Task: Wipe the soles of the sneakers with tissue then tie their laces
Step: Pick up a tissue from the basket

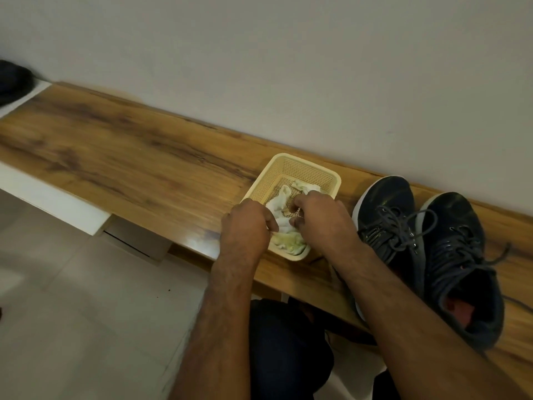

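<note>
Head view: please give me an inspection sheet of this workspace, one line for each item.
Surface: wooden shelf along a pale wall.
Job's things: two dark sneakers stand upright side by side, right of the basket, laces untied; crumpled tissue lies in the basket.
Clutter: a dark object at the far left end, too blurred to identify.
Grippers: left hand and right hand are both at the basket, fingers curled on the tissue.
Cables: nothing seen.
Surroundings: tiled floor below; the person's dark trousers under the shelf edge.
</note>
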